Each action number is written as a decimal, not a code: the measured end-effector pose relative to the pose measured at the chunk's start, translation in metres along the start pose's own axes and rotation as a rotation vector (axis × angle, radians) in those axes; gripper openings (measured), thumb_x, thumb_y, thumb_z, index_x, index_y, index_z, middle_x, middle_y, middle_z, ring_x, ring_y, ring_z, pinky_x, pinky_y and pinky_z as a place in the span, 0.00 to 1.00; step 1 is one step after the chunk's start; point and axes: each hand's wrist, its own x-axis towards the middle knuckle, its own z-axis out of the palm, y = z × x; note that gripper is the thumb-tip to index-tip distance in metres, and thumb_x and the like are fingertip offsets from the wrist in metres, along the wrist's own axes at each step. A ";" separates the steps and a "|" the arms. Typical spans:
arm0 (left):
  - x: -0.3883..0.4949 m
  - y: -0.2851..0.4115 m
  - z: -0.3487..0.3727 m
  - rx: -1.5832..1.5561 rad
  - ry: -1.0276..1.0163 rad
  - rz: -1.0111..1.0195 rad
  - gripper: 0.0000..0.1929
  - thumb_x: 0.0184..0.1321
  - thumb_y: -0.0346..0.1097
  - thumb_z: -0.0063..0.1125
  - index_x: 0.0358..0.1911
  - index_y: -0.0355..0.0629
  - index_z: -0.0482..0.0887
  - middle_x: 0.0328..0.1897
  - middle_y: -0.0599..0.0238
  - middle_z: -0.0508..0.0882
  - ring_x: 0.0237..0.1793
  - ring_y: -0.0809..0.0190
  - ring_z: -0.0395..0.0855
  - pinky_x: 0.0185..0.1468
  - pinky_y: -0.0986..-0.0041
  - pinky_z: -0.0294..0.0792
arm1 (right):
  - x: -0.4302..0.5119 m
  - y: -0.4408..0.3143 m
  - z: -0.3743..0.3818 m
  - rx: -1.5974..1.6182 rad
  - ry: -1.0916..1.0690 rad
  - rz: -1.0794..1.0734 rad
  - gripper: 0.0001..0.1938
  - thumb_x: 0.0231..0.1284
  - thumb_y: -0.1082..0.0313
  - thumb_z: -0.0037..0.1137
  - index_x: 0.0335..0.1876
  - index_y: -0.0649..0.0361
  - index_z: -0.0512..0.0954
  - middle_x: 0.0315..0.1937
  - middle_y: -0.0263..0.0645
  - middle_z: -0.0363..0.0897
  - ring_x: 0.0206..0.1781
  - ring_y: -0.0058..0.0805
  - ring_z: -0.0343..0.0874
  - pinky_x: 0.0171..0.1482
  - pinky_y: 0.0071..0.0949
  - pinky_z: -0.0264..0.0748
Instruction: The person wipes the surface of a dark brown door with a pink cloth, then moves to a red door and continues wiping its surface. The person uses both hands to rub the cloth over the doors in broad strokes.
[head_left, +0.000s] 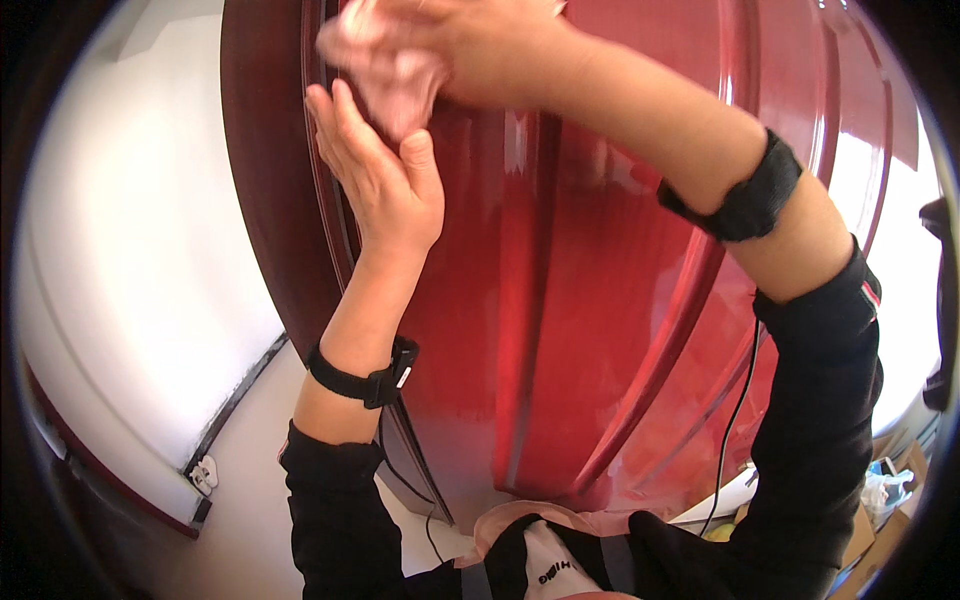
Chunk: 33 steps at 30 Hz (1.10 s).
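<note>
A crumpled pink cloth (401, 86) is in my right hand (495, 52), high up near the top of the view. Motion blurs the cloth and the fingers, and the hand's upper part is cut off by the frame. Behind it stands a glossy red panelled wooden surface (607, 300) with raised vertical mouldings. My left hand (382, 176) is raised just below the cloth, fingers extended and thumb spread, near the surface's dark red left edge (277, 187). The cloth's lower tip hangs by the left thumb; whether they touch I cannot tell.
A white wall (157, 225) with a dark skirting strip rises to the left. White shoes (203, 475) sit on the pale floor (247, 465) beside it. Cardboard boxes (862, 536) and a plastic bag (885, 484) are at lower right. Black cables (739, 420) hang beside both arms.
</note>
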 end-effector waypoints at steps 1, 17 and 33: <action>0.004 0.001 0.000 -0.003 0.005 0.026 0.37 0.69 0.53 0.37 0.67 0.26 0.47 0.72 0.31 0.48 0.71 0.33 0.46 0.71 0.48 0.41 | 0.001 0.008 0.000 -0.014 0.145 0.057 0.31 0.57 0.54 0.52 0.69 0.38 0.62 0.71 0.43 0.48 0.74 0.48 0.41 0.65 0.55 0.48; 0.005 0.024 0.011 -0.058 -0.051 0.065 0.33 0.72 0.53 0.28 0.68 0.31 0.50 0.72 0.34 0.49 0.73 0.39 0.47 0.71 0.46 0.41 | -0.046 0.034 -0.006 0.014 0.266 0.266 0.32 0.55 0.61 0.53 0.69 0.38 0.62 0.72 0.40 0.51 0.75 0.45 0.43 0.70 0.53 0.45; 0.007 0.024 0.010 0.005 -0.161 0.030 0.41 0.67 0.60 0.36 0.69 0.30 0.45 0.73 0.34 0.47 0.73 0.36 0.43 0.68 0.38 0.42 | -0.068 0.032 0.006 0.119 0.204 0.278 0.36 0.52 0.59 0.61 0.69 0.36 0.61 0.73 0.36 0.49 0.77 0.41 0.37 0.73 0.54 0.37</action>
